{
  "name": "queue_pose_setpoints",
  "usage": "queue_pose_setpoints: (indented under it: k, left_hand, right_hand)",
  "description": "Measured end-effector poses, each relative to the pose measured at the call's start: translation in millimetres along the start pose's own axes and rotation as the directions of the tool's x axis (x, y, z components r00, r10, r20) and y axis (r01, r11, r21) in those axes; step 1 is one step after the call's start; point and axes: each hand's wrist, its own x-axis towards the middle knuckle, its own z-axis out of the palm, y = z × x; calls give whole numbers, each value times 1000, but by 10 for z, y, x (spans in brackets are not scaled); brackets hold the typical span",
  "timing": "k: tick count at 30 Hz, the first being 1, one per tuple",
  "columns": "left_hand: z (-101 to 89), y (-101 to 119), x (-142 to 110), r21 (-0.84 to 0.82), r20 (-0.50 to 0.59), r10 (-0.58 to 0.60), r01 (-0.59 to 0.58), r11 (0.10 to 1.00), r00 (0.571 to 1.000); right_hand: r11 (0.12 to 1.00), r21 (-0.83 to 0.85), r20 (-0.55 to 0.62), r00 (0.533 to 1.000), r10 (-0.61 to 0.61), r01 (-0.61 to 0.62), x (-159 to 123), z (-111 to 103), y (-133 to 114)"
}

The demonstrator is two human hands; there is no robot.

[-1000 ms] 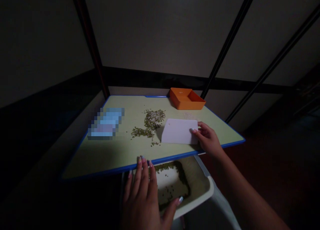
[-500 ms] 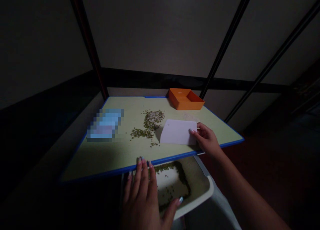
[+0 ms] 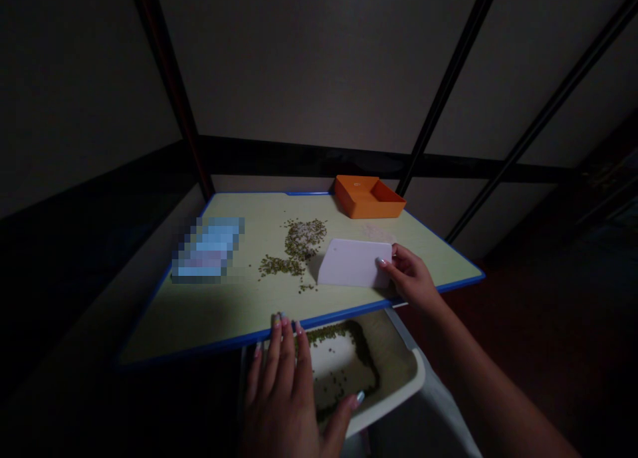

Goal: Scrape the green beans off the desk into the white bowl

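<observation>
Between the thumb and fingers of my right hand [image 3: 411,275] is a white plastic scraper [image 3: 351,264], held on edge on the tabletop with a small hole in its upper left corner. To its left lie small green grains, like mung beans [image 3: 282,265], in a loose patch. Just behind is a pile mixed with pale bits [image 3: 305,235]. My left hand [image 3: 284,391] is open, fingers stretched out, its fingertips at the table's blue front edge. Under that hand sits a white tub [image 3: 421,378] with more green grains on its bottom, partly hidden by the hand and table.
The pale yellow table [image 3: 199,318] has a blue rim. An orange box [image 3: 376,209] without a lid stands at its back right. A blurred-out light blue item [image 3: 209,248] lies on the left. Dark-framed panels [image 3: 309,66] rise right behind the table.
Almost nothing differs. The whole view has shifted very slightly, while both hands and the scraper keep their places.
</observation>
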Motion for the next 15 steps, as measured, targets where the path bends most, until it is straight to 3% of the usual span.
queue_pose_setpoints:
  k: [15]
  left_hand:
    - [6,3,-1,-28,8,-18,18,999,1000]
  right_hand:
    - [1000,-11,1,1000,-22,22,-5,-10,-12]
